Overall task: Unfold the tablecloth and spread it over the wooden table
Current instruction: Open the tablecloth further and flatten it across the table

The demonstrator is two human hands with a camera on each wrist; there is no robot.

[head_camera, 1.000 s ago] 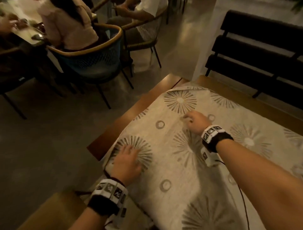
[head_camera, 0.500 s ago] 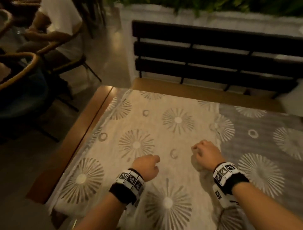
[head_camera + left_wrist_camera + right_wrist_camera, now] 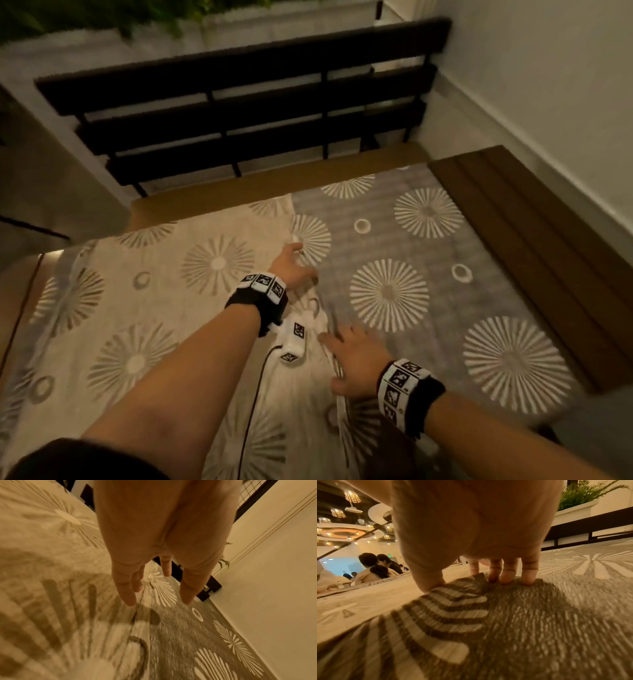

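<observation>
The tablecloth lies on the wooden table (image 3: pixel 219 193), its cream side (image 3: pixel 154 274) folded over on the left and its grey side (image 3: pixel 394 291) showing on the right, both with sunburst prints. My left hand (image 3: pixel 294 265) reaches across the fold's edge with its fingers (image 3: pixel 126 595) straight, just above the cloth. My right hand (image 3: pixel 349 359) is nearer me on the same edge. Its fingertips (image 3: pixel 505 578) and thumb (image 3: pixel 428 584) press down on the fabric, with a small ridge of cloth between them.
A black slatted bench (image 3: pixel 239 113) stands behind the table's far edge. Dark wooden boards (image 3: pixel 520 246) lie bare to the right, beside a white wall (image 3: pixel 548 85). A cable (image 3: pixel 253 394) hangs from my left wrist over the cloth. People sit at tables to the left (image 3: pixel 373 569).
My view has swung right to the grey half. Both hands, fists on the cream part half a second ago, have opened and moved right to the fold's edge.
</observation>
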